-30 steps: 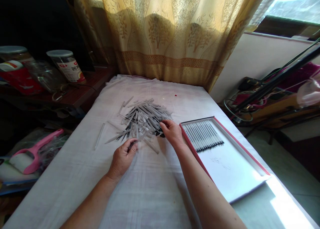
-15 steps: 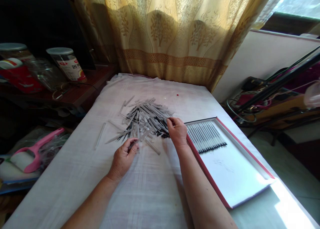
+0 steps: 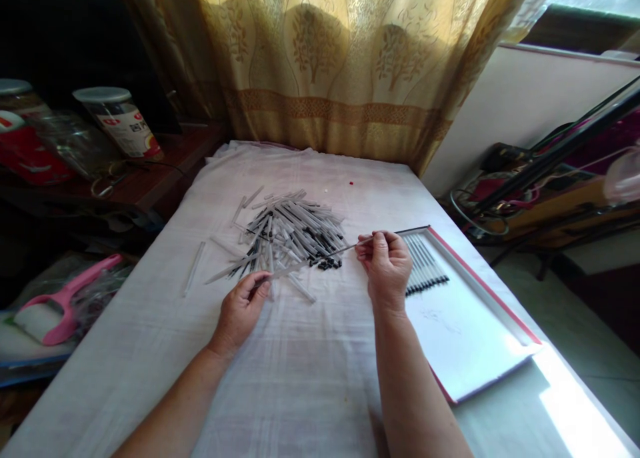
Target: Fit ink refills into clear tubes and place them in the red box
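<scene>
My left hand (image 3: 243, 311) is closed around one end of a clear pen barrel (image 3: 291, 269), whose other end points right. Pinched in my right hand (image 3: 387, 268) is a thin dark pen refill (image 3: 345, 249), its free end slanting down left toward the barrel. Whether the tips touch is too small to tell. Beyond my hands spreads a heap of clear and dark pen parts (image 3: 300, 221), with small black pieces (image 3: 330, 264) at its near right edge. Beside my right hand, a row of black-ended pens (image 3: 427, 268) lies in a shallow red-edged box (image 3: 485, 288), partly hidden by that hand.
A white cloth (image 3: 295, 378) covers the table. One loose clear tube (image 3: 194, 269) lies left of the heap. A tiny red piece (image 3: 351, 183) sits toward the back. Jars (image 3: 123, 125) stand on a dark cabinet at left, above a pink-handled item (image 3: 75, 298). A curtain (image 3: 320, 65) hangs behind.
My right hand has moved right from the heap's edge, now with a refill drawn out in its fingers. My left hand still holds the barrel. The view has shifted slightly.
</scene>
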Available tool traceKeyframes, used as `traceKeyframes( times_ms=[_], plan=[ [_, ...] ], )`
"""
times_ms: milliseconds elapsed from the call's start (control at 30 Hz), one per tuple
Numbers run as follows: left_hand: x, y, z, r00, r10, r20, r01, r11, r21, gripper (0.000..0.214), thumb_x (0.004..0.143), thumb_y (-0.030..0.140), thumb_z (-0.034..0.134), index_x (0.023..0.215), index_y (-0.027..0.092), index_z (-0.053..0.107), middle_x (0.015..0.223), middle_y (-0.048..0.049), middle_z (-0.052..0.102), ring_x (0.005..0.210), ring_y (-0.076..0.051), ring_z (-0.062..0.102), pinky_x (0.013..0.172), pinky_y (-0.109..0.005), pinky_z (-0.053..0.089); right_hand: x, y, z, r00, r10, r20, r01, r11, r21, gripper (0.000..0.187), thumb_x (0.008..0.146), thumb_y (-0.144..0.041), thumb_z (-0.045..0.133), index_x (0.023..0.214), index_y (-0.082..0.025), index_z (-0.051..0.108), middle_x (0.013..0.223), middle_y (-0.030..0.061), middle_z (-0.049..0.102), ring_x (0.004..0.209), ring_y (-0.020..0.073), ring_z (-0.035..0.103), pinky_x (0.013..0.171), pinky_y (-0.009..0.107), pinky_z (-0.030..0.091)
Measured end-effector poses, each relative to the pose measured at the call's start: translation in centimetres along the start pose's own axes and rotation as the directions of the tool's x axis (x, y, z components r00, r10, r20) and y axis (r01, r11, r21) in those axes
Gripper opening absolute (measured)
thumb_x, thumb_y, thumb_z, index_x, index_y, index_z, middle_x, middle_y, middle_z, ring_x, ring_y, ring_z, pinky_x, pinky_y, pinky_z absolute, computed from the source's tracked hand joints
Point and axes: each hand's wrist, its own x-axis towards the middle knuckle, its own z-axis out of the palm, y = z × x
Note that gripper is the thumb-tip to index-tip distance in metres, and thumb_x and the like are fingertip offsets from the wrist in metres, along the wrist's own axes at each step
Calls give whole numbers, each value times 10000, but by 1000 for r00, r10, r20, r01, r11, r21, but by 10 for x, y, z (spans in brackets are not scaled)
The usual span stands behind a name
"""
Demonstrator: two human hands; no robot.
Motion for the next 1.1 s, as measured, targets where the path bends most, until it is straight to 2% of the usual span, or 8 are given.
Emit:
traceKeyframes(
  times_ms=[133,433,600,733,833,1000,1033,1100],
  plan=[
    [0,1,0,1000,1,-8,-1,1000,5,319,835,408,558,1027,186,682,927,-57,725,802,-177,681,766,-273,540,-5,0,5,999,-16,36,16,1000,-22,226,823,-398,630,848,-184,559,711,5,708,507,105,629,436,191,468],
    [0,4,0,1000,15,-19,-14,1000,22,309,834,398,551,1014,186,688,947,-59,734,826,-179,684,775,-270,537,-5,-3,3,999,-34,14,35,999,-41,240,833,-418,612,868,-188,551,730,6,708,524,102,630,451,193,466],
    [-1,9,-1,998,59,-7,-58,996,66,300,837,397,544,1004,197,691,979,-62,739,903,-196,682,814,-283,528,-16,1,12,994,9,107,2,996,-94,233,831,-423,600,842,-190,588,738,18,714,534,117,631,467,219,489],
    [-4,15,-1,997,58,57,-64,993,98,324,847,431,532,1027,208,683,923,-55,752,849,-199,698,775,-285,531,-34,11,20,951,99,294,-34,975,-219,230,784,-412,645,825,-189,684,763,36,724,617,149,659,515,242,517],
    [-7,18,0,993,80,90,-90,989,121,317,870,428,514,1052,214,661,892,-53,758,852,-203,704,784,-287,525,-49,18,23,902,126,413,-1,957,-291,264,827,-403,598,912,-189,727,799,51,730,643,164,675,556,269,537],
    [-8,19,0,985,117,130,-137,978,158,281,892,409,491,1043,218,631,887,-43,760,855,-200,705,793,-287,518,-71,16,23,858,-60,510,285,882,-376,318,893,-319,513,1129,-200,690,946,87,729,759,174,680,683,294,551],
    [-8,19,0,983,119,141,-140,977,158,280,893,408,489,1044,219,628,890,-41,759,858,-200,705,794,-288,518,-75,16,24,839,-78,538,323,868,-377,324,888,-304,514,1148,-202,681,962,89,726,779,174,678,681,284,549],
    [-8,19,0,981,112,159,-135,981,140,284,895,412,478,1051,221,620,896,-40,758,857,-199,705,793,-290,518,-82,16,26,808,-60,586,324,876,-357,368,881,-287,511,1220,-213,634,981,81,723,766,160,671,642,256,542]
  ],
)
